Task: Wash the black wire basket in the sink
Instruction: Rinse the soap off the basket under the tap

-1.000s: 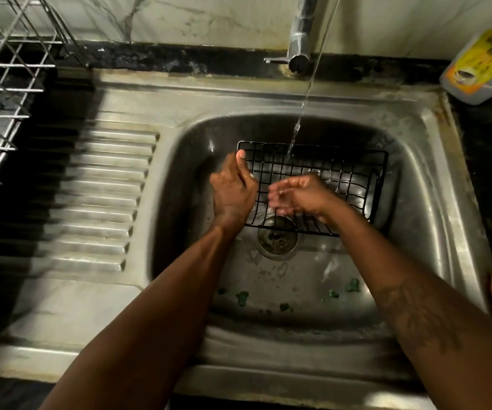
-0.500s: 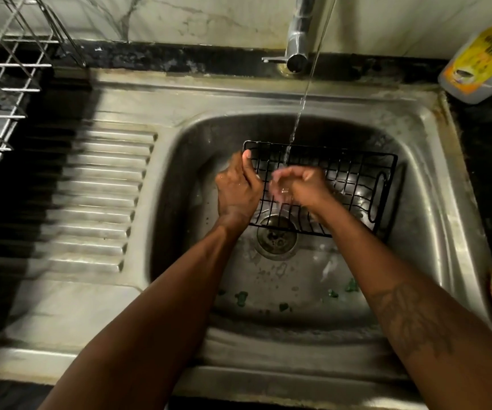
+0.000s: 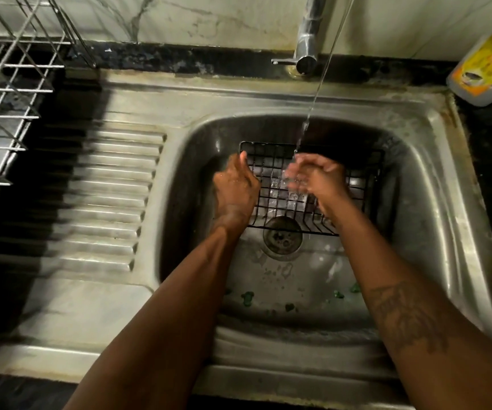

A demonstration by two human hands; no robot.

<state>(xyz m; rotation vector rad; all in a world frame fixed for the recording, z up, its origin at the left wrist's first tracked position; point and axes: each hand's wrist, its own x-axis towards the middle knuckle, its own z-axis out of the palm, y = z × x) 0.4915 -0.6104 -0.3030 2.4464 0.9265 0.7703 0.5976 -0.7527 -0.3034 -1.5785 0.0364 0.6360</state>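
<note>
The black wire basket [image 3: 363, 184] stands tilted in the far half of the sink [image 3: 416, 220], its near edge lying across the far side of the drain [image 3: 282, 238] and its far edge against the sink's back wall. The left hand [image 3: 235, 184] grips the basket's left edge, thumb pointing up along the wire. The right hand [image 3: 315, 176] sits over the middle of the mesh with its fingers curled, right under the thin stream of water [image 3: 318, 84] falling from the tap [image 3: 308, 39]. It is blurred, so I cannot tell whether it pinches a wire or only rubs it. Small green scraps [image 3: 247, 297] lie near the sink's front wall. A wire drying rack [image 3: 5, 113] stands past the ridged draining board [image 3: 105, 187] on the left. A bottle with a yellow label [image 3: 487, 66] leans at the far right corner.
</note>
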